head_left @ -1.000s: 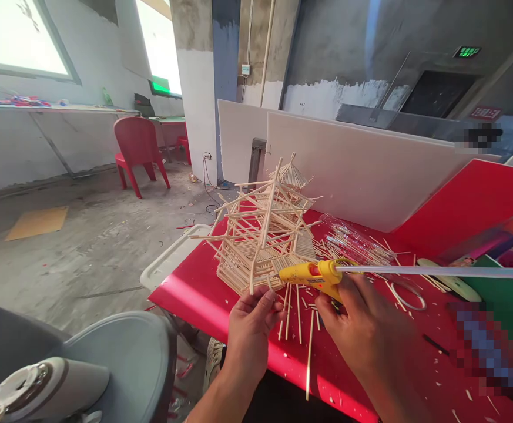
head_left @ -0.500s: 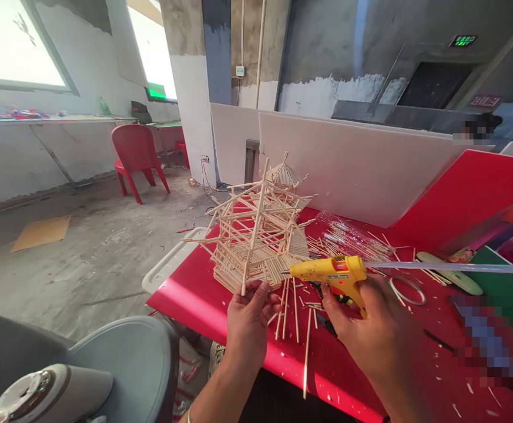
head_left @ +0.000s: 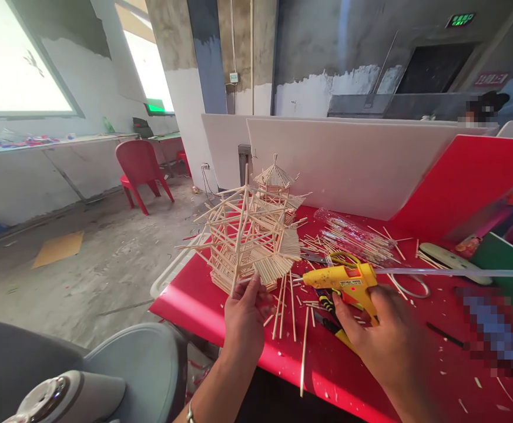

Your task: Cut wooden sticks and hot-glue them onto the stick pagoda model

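Note:
My right hand point(head_left: 382, 329) is wrapped round the handle of a yellow hot glue gun point(head_left: 339, 279), a clear glue stick point(head_left: 432, 272) running out of its back. The nozzle points left, just right of a pagoda-like model point(head_left: 262, 235) built from thin wooden sticks. At the model's front lower edge, my left hand point(head_left: 247, 305) has its thumb and fingertips pinched on the lower end of a long slanting wooden stick point(head_left: 240, 247). Partly behind the fingers lies a panel of sticks set side by side point(head_left: 274, 265). The exact contact at the fingertips is hidden.
Loose sticks point(head_left: 292, 311) and yellow-black pliers point(head_left: 339, 329) lie on the red tabletop point(head_left: 194, 294). Behind them is a plastic bag of sticks point(head_left: 357, 235). White boards point(head_left: 327, 164) stand at the back. A grey round stool point(head_left: 141, 364) bears a white cup point(head_left: 75, 393).
The glue gun has moved a little right, and its nozzle is farther from the stick panel. The slanting stick's top has shifted left against the model. The view has shifted slightly.

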Tool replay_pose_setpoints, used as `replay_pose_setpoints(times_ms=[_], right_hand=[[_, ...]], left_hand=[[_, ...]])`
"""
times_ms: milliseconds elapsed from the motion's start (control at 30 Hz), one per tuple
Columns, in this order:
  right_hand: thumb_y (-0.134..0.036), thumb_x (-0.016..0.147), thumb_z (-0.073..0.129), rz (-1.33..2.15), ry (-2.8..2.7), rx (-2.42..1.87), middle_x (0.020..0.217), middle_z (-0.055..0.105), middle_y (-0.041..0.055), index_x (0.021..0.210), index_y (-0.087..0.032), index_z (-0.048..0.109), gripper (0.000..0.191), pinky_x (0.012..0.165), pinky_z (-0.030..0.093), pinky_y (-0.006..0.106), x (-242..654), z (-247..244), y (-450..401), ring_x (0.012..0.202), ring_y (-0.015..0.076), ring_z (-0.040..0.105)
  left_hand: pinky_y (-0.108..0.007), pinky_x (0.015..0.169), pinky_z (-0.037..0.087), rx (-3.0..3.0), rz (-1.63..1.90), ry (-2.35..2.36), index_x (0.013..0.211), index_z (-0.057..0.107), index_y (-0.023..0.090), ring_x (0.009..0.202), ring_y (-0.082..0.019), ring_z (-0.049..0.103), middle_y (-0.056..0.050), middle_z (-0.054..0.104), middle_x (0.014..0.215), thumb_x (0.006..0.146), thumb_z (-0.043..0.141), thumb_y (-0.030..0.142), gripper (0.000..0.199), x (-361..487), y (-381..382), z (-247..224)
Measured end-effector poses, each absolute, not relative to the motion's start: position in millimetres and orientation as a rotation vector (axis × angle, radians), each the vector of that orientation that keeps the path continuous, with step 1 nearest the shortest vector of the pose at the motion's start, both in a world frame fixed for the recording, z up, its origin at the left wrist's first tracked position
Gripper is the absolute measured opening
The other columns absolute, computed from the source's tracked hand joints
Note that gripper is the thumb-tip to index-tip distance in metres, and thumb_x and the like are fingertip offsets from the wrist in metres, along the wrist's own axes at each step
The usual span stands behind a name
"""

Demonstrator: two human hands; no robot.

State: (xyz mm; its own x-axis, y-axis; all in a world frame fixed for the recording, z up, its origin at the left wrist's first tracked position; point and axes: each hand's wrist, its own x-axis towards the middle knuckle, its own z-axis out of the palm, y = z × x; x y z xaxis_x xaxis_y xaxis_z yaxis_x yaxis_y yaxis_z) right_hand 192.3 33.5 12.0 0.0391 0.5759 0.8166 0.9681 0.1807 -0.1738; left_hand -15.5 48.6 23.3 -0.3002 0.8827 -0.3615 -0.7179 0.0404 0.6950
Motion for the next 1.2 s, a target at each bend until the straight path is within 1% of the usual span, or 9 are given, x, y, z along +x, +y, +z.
replay_pose_setpoints(times_ms=[100, 200, 367, 500, 667, 767, 900, 1000, 1200], right_hand=[[-0.055, 0.084, 0.065, -0.550, -1.630, -1.451, 0.083, 0.064, 0.0061, 0.092, -0.016, 0.061, 0.039, 0.055, 0.044, 0.027, 196.0, 6.6, 34.4, 0.061, 0.0148, 0.056], [-0.054, 0.085, 0.063, -0.514, -1.618, -1.440, 0.079, 0.062, 0.0041, 0.090, -0.017, 0.060, 0.038, 0.052, 0.042, 0.026, 198.3, 6.2, 33.5, 0.057, 0.0126, 0.054], [-0.053, 0.086, 0.063, -0.440, -1.617, -1.473, 0.076, 0.060, 0.0026, 0.090, -0.019, 0.058, 0.035, 0.051, 0.042, 0.026, 201.1, 5.8, 29.6, 0.055, 0.0120, 0.052], [-0.055, 0.086, 0.062, -0.423, -1.600, -1.503, 0.078, 0.061, 0.0033, 0.094, -0.018, 0.060, 0.038, 0.051, 0.041, 0.026, 204.2, 1.4, 27.0, 0.056, 0.0124, 0.052], [-0.055, 0.086, 0.062, -0.475, -1.610, -1.518, 0.080, 0.062, 0.0039, 0.091, -0.018, 0.059, 0.038, 0.053, 0.039, 0.027, 205.6, 3.2, 23.9, 0.060, 0.0140, 0.055], [-0.054, 0.087, 0.061, -0.512, -1.612, -1.521, 0.078, 0.061, 0.0034, 0.088, -0.019, 0.058, 0.036, 0.051, 0.037, 0.027, 205.4, 6.1, 22.2, 0.060, 0.0147, 0.056], [-0.053, 0.088, 0.060, -0.445, -1.617, -1.503, 0.077, 0.060, 0.0025, 0.089, -0.019, 0.057, 0.035, 0.052, 0.039, 0.027, 206.3, 5.0, 20.1, 0.058, 0.0133, 0.054], [-0.054, 0.087, 0.062, -0.414, -1.613, -1.525, 0.075, 0.060, 0.0013, 0.089, -0.019, 0.058, 0.035, 0.050, 0.038, 0.026, 208.0, 2.0, 18.6, 0.054, 0.0121, 0.051], [-0.053, 0.086, 0.063, -0.347, -1.626, -1.521, 0.075, 0.059, 0.0014, 0.091, -0.020, 0.059, 0.034, 0.050, 0.041, 0.025, 210.7, -3.7, 17.2, 0.056, 0.0127, 0.054]], left_hand=[[-0.019, 0.034, 0.048, 0.238, 1.559, 1.003, 0.076, 0.057, 0.017, 0.044, -0.009, 0.055, 0.003, 0.060, 0.059, 0.064, 0.088, 0.032, 0.037, -15.0, 48.7, 24.3], [-0.019, 0.035, 0.048, 0.227, 1.541, 1.029, 0.076, 0.055, 0.017, 0.043, -0.009, 0.055, 0.002, 0.060, 0.058, 0.068, 0.085, 0.027, 0.032, -15.6, 50.1, 26.5], [-0.019, 0.032, 0.045, 0.214, 1.516, 1.066, 0.077, 0.054, 0.017, 0.040, -0.010, 0.054, 0.003, 0.059, 0.057, 0.072, 0.079, 0.023, 0.026, -16.7, 53.8, 28.9], [-0.020, 0.032, 0.044, 0.216, 1.518, 1.072, 0.077, 0.053, 0.017, 0.040, -0.010, 0.054, 0.003, 0.059, 0.057, 0.072, 0.078, 0.024, 0.026, -15.1, 55.5, 30.2], [-0.019, 0.034, 0.043, 0.209, 1.530, 1.068, 0.077, 0.052, 0.018, 0.041, -0.009, 0.053, 0.004, 0.058, 0.056, 0.070, 0.079, 0.025, 0.029, -13.6, 55.6, 29.9], [-0.018, 0.033, 0.038, 0.203, 1.523, 1.090, 0.077, 0.050, 0.020, 0.038, -0.009, 0.051, 0.006, 0.057, 0.054, 0.067, 0.081, 0.030, 0.034, -12.3, 55.1, 30.4], [-0.017, 0.033, 0.030, 0.205, 1.508, 1.144, 0.076, 0.049, 0.021, 0.035, -0.006, 0.045, 0.009, 0.052, 0.051, 0.064, 0.082, 0.037, 0.038, -9.8, 54.3, 32.7], [-0.017, 0.033, 0.028, 0.213, 1.500, 1.151, 0.075, 0.048, 0.021, 0.035, -0.006, 0.045, 0.009, 0.052, 0.051, 0.064, 0.080, 0.037, 0.038, -9.5, 54.3, 33.2], [-0.018, 0.033, 0.027, 0.226, 1.482, 1.162, 0.073, 0.047, 0.021, 0.035, -0.007, 0.045, 0.008, 0.053, 0.051, 0.064, 0.078, 0.038, 0.036, -9.9, 55.8, 34.6]])
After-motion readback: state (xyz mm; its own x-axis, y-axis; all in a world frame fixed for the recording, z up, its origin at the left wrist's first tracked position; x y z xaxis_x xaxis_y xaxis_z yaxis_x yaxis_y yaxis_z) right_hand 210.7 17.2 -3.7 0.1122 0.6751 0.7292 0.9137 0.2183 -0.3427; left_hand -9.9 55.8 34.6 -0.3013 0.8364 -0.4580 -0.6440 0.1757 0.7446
